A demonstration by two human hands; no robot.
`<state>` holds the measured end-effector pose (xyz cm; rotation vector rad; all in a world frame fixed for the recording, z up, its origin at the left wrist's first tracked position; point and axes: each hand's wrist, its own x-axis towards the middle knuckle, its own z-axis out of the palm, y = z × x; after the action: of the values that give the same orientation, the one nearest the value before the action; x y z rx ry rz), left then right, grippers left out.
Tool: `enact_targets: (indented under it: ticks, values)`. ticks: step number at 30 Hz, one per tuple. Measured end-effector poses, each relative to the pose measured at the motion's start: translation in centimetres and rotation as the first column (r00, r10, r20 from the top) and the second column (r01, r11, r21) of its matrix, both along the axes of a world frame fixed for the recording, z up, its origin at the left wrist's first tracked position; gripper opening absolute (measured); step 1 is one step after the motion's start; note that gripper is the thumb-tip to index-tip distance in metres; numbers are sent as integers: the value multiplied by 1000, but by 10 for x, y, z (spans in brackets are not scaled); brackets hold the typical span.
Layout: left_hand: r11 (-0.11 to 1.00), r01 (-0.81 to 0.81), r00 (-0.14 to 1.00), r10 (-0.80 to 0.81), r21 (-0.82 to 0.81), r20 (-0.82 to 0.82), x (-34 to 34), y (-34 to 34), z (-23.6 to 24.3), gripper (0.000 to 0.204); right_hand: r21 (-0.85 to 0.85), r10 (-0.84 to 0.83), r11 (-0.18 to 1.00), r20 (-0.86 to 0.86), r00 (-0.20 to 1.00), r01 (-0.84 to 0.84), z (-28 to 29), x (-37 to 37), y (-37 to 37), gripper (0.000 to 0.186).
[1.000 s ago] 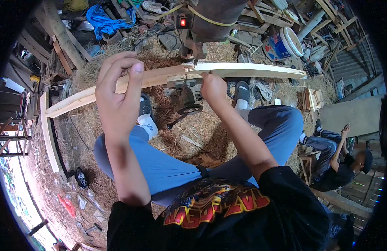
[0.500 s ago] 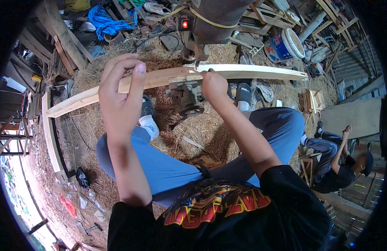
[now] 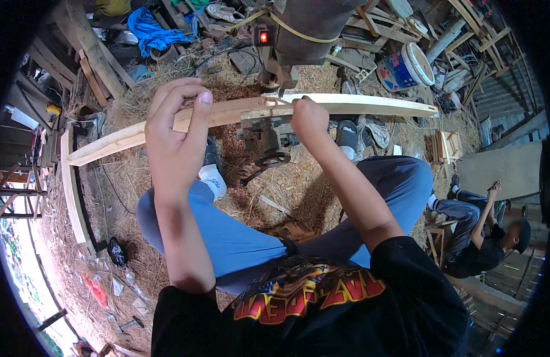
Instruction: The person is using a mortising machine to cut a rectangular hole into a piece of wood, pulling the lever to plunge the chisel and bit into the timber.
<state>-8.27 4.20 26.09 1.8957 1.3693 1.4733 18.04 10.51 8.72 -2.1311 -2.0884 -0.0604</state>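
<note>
A long pale wooden beam [image 3: 370, 105] lies across a metal vise [image 3: 264, 132] with a black handwheel [image 3: 272, 159], beneath the bit [image 3: 281, 90] of a drilling machine. My right hand [image 3: 310, 122] is closed at the beam's near edge, just right of the bit. From its fingers a thin stick [image 3: 277, 100] points left across the wood; its kind is too small to tell. My left hand [image 3: 175, 134] is raised in front of the left part of the beam. Its fingers are bent but apart, with nothing in them.
The machine's dark housing [image 3: 313, 27] carries a red-lit switch [image 3: 263, 37]. Another board [image 3: 75, 190] lies near the beam's left end. A paint bucket [image 3: 406, 66] and scrap wood stand behind. Shavings cover the floor. Another person [image 3: 489, 238] sits at the right.
My right hand has shifted slightly right, away from the bit, with the thin stick. My left hand has also drifted slightly right, still open. The beam stays in place.
</note>
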Motion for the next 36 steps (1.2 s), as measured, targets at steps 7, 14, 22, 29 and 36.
enact_targets:
  ticks: [7, 14, 22, 29, 36]
  values:
    - [1000, 7, 999, -7, 9, -34, 2, 0, -1, 13, 17, 51, 999, 48, 998, -52, -4, -10, 0, 11]
    - [1000, 27, 999, -27, -9, -28, 8, -3, 4, 12, 26, 30, 999, -14, 999, -29, -7, 10, -7, 12]
    - [999, 31, 999, -30, 12, -25, 11, -1, 3, 10, 70, 45, 997, -64, 997, -41, -6, -2, -13, 11]
    - [999, 39, 999, -39, 12, -28, 14, -4, 4, 8, -112, 21, 993, -29, 999, -24, -15, -14, -7, 13]
    - [1000, 17, 1000, -17, 5, -24, 9, -7, 5, 11, -61, -40, 997, -70, 997, 36, -9, -19, -11, 12]
